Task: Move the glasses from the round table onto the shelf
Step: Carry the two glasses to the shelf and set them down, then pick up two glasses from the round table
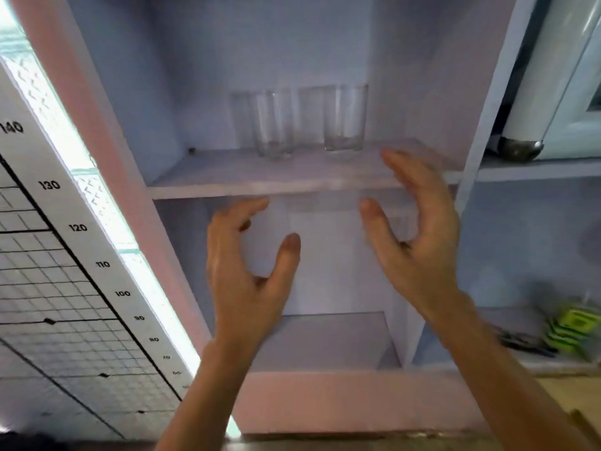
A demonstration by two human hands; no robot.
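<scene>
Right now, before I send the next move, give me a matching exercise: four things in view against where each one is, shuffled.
Things:
1 glasses
2 left hand
3 green packets
4 numbered scale

Places:
A left of the cabinet
B upright on the upper shelf
C open and empty, below that shelf's front edge
D low in the right-hand compartment

Pairs: 1-B, 2-C, 3-D, 4-A.

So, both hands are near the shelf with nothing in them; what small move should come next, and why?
Probably draw both hands back from the shelf. The left hand and the right hand are open and hold nothing, while the glasses stand upright on the shelf, untouched. Whether more glasses wait elsewhere is out of view.
</scene>
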